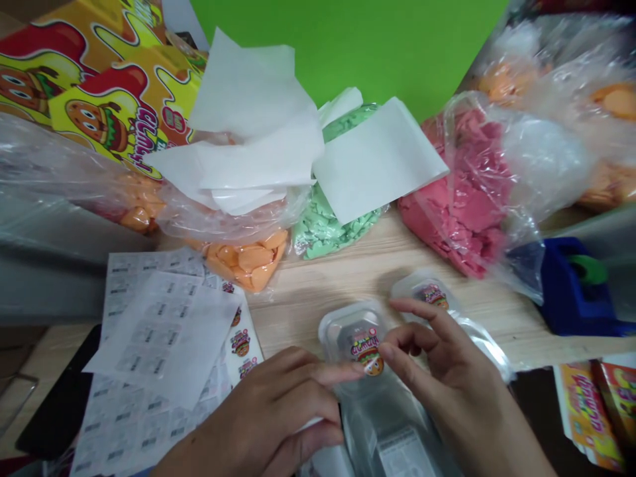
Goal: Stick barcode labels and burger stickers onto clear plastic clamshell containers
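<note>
Across the pale wood worktop (318,305), a printed burger-pattern carton (99,86) sits at the far left, with a bag of red modelling sand (462,199), a bag of green sand (322,228) and a bag of orange sand (243,265) along the back. Sheets of barcode labels (149,331) lie just beside the left hand (258,411), and a blue tape dispenser (571,291) stands off to the right. A second clear tray (427,288) lies just beyond the right hand (462,377). Both hands are narrowly closed around the clear plastic tray (342,331), whose round burger sticker (370,358) sits between them. The left forefinger (338,374) reaches toward it, and the right fingers (397,351) curl close by. Whether either hand actually grips the tray or sticker is hard to tell from this angle.
</note>
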`<state>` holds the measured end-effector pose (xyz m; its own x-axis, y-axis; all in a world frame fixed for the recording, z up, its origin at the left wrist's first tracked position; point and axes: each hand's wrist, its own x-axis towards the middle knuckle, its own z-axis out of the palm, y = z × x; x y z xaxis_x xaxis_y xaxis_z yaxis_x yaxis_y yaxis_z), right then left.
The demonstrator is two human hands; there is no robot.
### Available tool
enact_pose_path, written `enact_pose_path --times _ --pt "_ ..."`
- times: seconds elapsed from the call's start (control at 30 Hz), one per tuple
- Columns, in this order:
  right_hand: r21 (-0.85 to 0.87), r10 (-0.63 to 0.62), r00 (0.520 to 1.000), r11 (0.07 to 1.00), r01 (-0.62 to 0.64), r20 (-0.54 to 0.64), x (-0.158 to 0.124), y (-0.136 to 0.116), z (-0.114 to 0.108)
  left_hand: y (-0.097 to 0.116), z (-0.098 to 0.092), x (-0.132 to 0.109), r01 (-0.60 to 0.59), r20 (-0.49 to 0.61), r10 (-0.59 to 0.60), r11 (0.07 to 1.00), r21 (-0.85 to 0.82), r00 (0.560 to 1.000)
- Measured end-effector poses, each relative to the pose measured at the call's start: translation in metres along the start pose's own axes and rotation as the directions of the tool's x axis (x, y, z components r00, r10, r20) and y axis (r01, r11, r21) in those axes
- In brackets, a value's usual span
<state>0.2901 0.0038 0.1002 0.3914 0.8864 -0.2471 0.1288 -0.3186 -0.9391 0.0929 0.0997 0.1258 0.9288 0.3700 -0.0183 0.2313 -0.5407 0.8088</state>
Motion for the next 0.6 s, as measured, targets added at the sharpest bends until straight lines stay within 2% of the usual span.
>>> enact_pose_path --times 0.13,0.23,0.3,0.37,0.47,0.53,0.6 --pt "-0.234 -0.124 0.99 0.966 0.107 -0.059 -0.004 0.005 0.009 0.0 -0.001 0.005 0.065 0.067 -0.067 0.997 0.033 0.996" --pt "-0.498 -0.278 0.957 0.844 0.199 -0.089 -0.005 0.007 0.016 0.0 -0.003 0.011 0.155 0.098 -0.16 0.986 0.059 0.982" --pt "-0.617 -0.323 0.944 0.758 0.213 -0.07 -0.004 0.007 0.017 0.0 -0.003 0.013 0.18 0.106 -0.185 0.982 0.061 0.977" --pt "-0.659 -0.306 0.945 0.736 0.157 -0.116 -0.003 0.007 0.015 -0.002 -0.003 0.011 0.197 0.113 -0.201 0.979 0.044 0.973" --pt "-0.669 -0.284 0.944 0.736 0.103 -0.167 -0.004 0.01 0.008 -0.008 0.002 0.006 0.273 0.029 -0.274 0.962 0.012 0.961" --pt "-0.693 -0.287 0.954 0.705 0.151 -0.085 -0.008 0.014 0.005 -0.013 0.008 0.002 0.334 -0.003 -0.334 0.942 -0.014 0.943" --pt "-0.698 -0.274 0.962 0.687 0.203 0.011 -0.013 0.018 0.003 -0.014 0.013 0.0 0.362 0.029 -0.361 0.931 -0.047 0.932"
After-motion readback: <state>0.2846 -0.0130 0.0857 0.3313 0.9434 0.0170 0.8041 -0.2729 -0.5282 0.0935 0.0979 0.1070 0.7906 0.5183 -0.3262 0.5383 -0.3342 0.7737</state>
